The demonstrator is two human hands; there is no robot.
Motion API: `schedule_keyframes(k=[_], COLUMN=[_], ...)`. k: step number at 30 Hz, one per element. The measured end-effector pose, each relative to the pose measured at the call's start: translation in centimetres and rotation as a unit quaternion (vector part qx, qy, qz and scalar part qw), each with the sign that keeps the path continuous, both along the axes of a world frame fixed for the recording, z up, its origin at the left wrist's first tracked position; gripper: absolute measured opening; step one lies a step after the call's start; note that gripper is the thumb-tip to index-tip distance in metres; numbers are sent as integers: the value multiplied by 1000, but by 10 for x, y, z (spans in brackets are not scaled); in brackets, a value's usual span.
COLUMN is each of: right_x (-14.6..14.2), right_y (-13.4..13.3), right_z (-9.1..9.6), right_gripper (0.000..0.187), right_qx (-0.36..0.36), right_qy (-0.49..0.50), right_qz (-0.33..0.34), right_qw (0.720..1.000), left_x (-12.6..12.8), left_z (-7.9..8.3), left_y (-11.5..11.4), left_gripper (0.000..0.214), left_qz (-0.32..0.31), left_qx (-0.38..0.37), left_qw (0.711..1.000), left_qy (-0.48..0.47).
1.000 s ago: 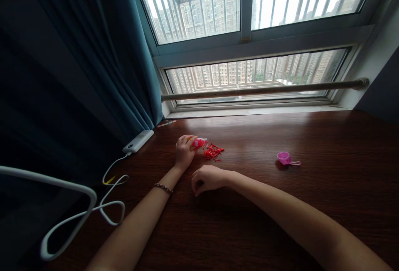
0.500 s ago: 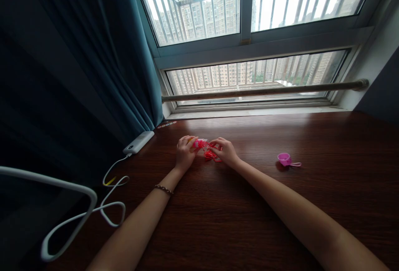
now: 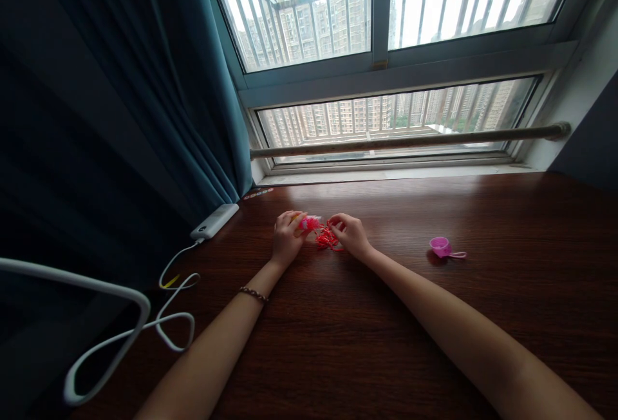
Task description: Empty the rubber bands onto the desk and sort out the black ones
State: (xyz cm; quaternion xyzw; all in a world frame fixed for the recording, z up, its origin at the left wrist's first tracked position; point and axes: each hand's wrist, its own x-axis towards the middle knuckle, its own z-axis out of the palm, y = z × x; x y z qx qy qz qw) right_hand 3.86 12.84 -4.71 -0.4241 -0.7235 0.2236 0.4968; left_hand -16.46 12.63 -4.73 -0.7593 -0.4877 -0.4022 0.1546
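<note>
My left hand [image 3: 286,234] is closed around a small clear container [image 3: 311,221] with pink-red contents, tipped on its side with its mouth toward the right. A bit of yellow shows by the fingers. Red stringy pieces [image 3: 327,238] lie in a loose heap on the table just below the mouth. My right hand [image 3: 348,234] is at the heap's right side, thumb and forefinger pinched on a thin red strand. Whether that strand joins the heap or the container's contents is too small to tell.
A pink scoop [image 3: 440,247] with a looped handle rests on the brown wooden table [image 3: 386,343] to the right. A white power strip [image 3: 215,221] and its looping white cable [image 3: 176,317] lie at the left by the blue curtain [image 3: 193,117]. Behind the table is a barred window [image 3: 381,75].
My right hand has drawn slightly to the right, away from the container's mouth, with a red strand at its fingertips. My left hand stays in place.
</note>
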Motion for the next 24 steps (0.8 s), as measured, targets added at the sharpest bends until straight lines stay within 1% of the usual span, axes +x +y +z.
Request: schedule_keyframes(k=[5,7,11,15,17,19,21,24], right_x=[0,0,0,-1,-1,-2,-3,-4], right_y=[0,-1,-3,-7,-9,-11,-13,-12], right_z=[-2,-1,3,4,3,2,1,-1], right_gripper=[13,14,21,42,49,53,55,48], right_qx=[-20,-23,-25,-40,-47,-49,-50,-56], right_qy=[9,13,12,4,-8,-28,-45,-66], right_qz=[-18,-9,64,159,195,208,207,206], right_qw=[1000,1000,998,986,980,977,976,975], left_x=[1,1,2,6,9,12,15,16], left_z=[1,1,3,6,6,7,7,8], left_y=[-1,-2,-3,-6,-9,-12,-16,-20], left_gripper=[37,37,36,37,37,37,37,37], left_qz=[-3,-2,-9,-43,-56,-63,-64,-58], left_qx=[5,7,13,16,21,23,23,26], left_qw=[1000,1000,1000,999,998,998,998,997], left_qy=[1,2,-6,-13,-13,-5,13,40])
